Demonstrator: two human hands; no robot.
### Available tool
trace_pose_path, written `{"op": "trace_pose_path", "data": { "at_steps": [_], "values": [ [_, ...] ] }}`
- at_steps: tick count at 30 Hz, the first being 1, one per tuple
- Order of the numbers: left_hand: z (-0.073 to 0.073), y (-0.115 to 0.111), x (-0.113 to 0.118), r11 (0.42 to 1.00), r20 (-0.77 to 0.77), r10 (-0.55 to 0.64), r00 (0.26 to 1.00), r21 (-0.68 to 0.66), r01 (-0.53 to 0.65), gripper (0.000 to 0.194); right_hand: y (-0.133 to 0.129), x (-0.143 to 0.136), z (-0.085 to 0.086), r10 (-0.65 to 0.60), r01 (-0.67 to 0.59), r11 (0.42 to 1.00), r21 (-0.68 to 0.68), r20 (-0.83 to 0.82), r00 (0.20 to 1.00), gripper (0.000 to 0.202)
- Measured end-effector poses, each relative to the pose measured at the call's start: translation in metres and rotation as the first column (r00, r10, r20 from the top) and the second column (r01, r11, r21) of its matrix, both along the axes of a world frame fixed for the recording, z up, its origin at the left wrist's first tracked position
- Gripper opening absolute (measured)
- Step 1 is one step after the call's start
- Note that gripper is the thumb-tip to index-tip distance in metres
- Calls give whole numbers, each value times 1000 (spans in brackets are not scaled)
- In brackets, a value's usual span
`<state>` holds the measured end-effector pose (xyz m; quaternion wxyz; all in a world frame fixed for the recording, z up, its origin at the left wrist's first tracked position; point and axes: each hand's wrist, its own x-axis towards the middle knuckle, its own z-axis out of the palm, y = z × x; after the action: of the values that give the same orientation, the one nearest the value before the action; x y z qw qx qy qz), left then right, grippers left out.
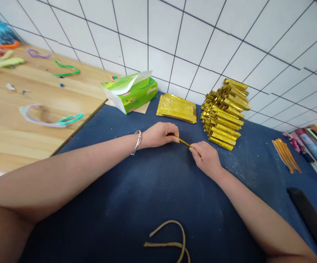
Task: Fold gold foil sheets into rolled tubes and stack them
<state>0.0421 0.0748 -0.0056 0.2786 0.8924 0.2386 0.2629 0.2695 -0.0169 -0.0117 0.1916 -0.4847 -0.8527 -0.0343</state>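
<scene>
Between my two hands a thin strip of gold foil paper (185,142) is stretched just above the dark blue tabletop. My left hand (162,134), with a silver bangle (137,142) at the wrist, pinches its left end. At the other end, the fingers of my right hand (206,157) are closed on it. Behind my hands lies a flat stack of gold foil sheets (176,107). To the right of that stack rises a pile of folded gold foil strips (224,115). Fingers hide both ends of the held strip.
A green tissue box (136,93) stands by the tiled wall (161,44). Curved tan cords (184,237) lie near me. At right are orange-gold strips (286,155), a long black object (312,219) and books (316,149). Coloured craft pieces lie on the wooden table (7,124) at left.
</scene>
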Motion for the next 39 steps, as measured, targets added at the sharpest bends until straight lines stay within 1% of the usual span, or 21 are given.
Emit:
{"op": "trace_pose_path", "data": {
  "at_steps": [5, 9, 15, 19, 22, 27, 30, 32, 33, 39],
  "values": [
    [2, 3, -2, 995, -17, -68, 998, -79, 67, 13, 0, 1, 1, -9, 9, 1000, -12, 12, 1000, 22],
    [2, 3, -3, 993, -25, -85, 996, -82, 83, 13, 0, 0, 0, -3, 3, 1000, -8, 14, 1000, 22],
    [8, -2, -1, 998, -29, -62, 998, -3, 61, 16, 0, -1, 0, 3, -3, 1000, 12, 3, 1000, 22],
    [7, -1, -1, 998, -46, -62, 997, 26, 64, 18, 0, 0, -1, -1, 1, 1000, 11, 2, 1000, 21],
    [4, 1, -2, 998, -38, -61, 997, 20, 62, 17, 0, 0, -1, 1, -1, 1000, 8, 0, 1000, 22],
    [2, 3, -2, 998, -29, -61, 998, -28, 61, 14, 1, 0, -1, 1, -1, 1000, 10, 1, 1000, 21],
    [1, 4, -1, 999, -27, -3, 1000, -37, 2, 15, 1, 0, 0, -3, 3, 1000, 15, -2, 1000, 21],
    [0, 5, -1, 1000, -35, 20, 999, -20, -21, 16, 1, 0, 0, -4, 4, 1000, 19, -2, 1000, 21],
    [0, 5, -1, 1000, -41, 13, 999, -4, -13, 16, 1, 0, -1, -3, 4, 1000, 19, -2, 1000, 21],
    [2, 2, -1, 990, -30, -81, 996, 117, 84, 19, 1, 1, -2, 1, 0, 1000, 19, -17, 1000, 22]
  ]
}}
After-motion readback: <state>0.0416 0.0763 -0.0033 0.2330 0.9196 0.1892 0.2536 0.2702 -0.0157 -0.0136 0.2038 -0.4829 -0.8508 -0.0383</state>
